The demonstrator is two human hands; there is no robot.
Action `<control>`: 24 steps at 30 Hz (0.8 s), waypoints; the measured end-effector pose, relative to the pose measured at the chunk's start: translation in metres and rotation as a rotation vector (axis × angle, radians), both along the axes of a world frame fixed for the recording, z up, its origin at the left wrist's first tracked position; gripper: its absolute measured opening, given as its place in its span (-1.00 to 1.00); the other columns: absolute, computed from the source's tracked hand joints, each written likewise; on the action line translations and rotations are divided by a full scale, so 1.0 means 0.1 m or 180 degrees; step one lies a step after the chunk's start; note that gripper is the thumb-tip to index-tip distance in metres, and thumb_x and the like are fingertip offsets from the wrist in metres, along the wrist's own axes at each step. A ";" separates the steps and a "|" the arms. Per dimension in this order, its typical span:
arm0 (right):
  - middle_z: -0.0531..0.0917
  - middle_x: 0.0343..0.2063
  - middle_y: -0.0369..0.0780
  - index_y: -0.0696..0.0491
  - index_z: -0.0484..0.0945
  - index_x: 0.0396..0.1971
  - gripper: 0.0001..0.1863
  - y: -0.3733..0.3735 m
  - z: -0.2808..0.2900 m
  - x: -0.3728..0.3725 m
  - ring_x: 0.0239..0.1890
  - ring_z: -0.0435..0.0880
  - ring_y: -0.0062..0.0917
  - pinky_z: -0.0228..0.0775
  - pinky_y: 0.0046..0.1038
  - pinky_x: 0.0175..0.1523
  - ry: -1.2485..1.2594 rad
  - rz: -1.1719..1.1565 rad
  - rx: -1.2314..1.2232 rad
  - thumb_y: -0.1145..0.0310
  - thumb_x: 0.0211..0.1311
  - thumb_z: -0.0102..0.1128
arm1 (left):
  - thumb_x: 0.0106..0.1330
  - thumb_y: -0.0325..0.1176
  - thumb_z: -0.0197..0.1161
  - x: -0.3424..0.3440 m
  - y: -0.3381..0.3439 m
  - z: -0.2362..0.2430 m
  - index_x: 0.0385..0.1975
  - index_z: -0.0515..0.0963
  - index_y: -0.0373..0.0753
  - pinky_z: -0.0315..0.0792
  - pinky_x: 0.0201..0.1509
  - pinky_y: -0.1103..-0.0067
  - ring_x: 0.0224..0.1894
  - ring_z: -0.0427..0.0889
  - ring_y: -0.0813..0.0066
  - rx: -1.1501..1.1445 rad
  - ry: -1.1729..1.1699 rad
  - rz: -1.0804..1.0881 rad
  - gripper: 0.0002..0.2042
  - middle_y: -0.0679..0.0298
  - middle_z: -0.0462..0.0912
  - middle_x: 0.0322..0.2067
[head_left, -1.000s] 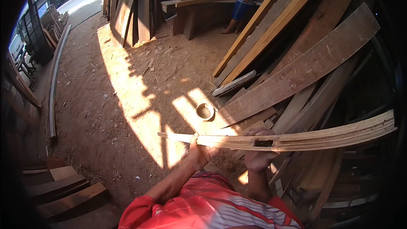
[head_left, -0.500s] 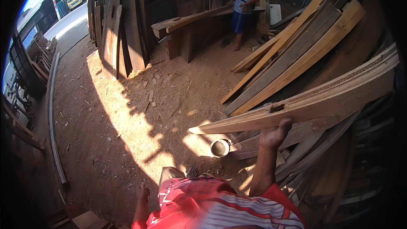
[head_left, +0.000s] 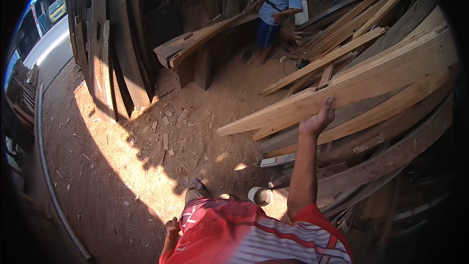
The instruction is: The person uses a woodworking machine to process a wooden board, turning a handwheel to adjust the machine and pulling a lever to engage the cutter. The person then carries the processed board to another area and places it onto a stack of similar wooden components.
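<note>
My right hand (head_left: 316, 121) is closed on a long wooden plank (head_left: 273, 116), gripping it near mid-length with the thumb against its side face. The plank tapers toward its left end, which hangs over the dirt floor. Its right end reaches the picture's dark rim, beside the stacked timber. Down by my left hip is my left hand (head_left: 172, 225), its fingers curled in and nothing seen in them. A pale round bucket (head_left: 260, 196) stands on the floor just ahead of my body, below the plank.
Loose timber (head_left: 351, 164) is piled along the right. Tall boards (head_left: 100, 44) lean at the back left. Near a wooden bench (head_left: 171, 51) stands another person (head_left: 281, 7) in a blue shirt. Wood scraps (head_left: 165, 142) litter the floor. A long thin strip (head_left: 41, 142) lies far left.
I have moved forward; the bucket now sits closer to my body and the bench looks nearer. The plank, still in my right hand, has turned to show more of its side face.
</note>
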State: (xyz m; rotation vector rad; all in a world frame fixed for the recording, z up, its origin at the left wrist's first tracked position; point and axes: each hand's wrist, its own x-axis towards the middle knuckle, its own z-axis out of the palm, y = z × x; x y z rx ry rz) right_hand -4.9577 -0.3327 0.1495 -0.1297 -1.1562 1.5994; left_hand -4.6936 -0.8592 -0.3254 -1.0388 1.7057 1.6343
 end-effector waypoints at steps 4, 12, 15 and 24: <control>0.53 0.04 -0.10 0.32 0.38 0.16 -0.40 -0.26 0.20 -0.89 0.07 0.56 -0.41 0.44 -0.38 0.16 0.0086 -0.0014 0.0017 0.14 0.34 0.25 | 0.45 -0.25 0.08 -2.07 -0.08 0.64 -0.64 0.28 -0.12 0.09 -0.68 0.61 -0.73 0.25 0.68 -0.0092 0.1003 0.0008 -0.65 0.45 0.29 -0.72; 0.57 0.01 -0.13 0.33 0.42 0.12 -0.46 -0.06 -0.31 -2.15 0.05 0.55 -0.45 0.41 -0.42 0.14 -0.0392 0.0098 0.0047 0.20 0.36 0.24 | 0.43 0.02 0.16 -4.76 1.04 1.62 0.00 0.40 -0.45 0.42 -0.21 0.53 -0.33 0.48 0.53 -0.0402 0.2390 -0.0973 -0.47 0.25 0.54 -0.37; 0.57 0.01 -0.15 0.32 0.43 0.11 -0.46 0.05 -0.87 -2.41 0.04 0.54 -0.49 0.39 -0.42 0.13 -0.0619 -0.0066 0.0035 0.18 0.35 0.25 | 0.41 0.01 0.18 -5.24 1.86 1.95 0.15 0.39 -0.46 0.51 0.06 0.37 -0.03 0.67 0.14 -0.0698 0.2527 -0.1895 -0.41 -0.11 0.67 -0.11; 0.59 -0.33 -0.34 0.24 0.57 -0.24 -0.66 0.84 -0.92 -3.06 -0.25 0.48 -0.63 0.36 -0.47 -0.10 -0.1264 -0.0211 0.0251 0.21 0.33 0.26 | 0.00 -0.15 0.55 -6.20 4.08 2.97 0.38 0.07 -0.41 0.28 0.35 0.21 0.23 0.35 -0.12 -0.0752 0.3972 -0.3177 0.00 -0.18 0.36 0.15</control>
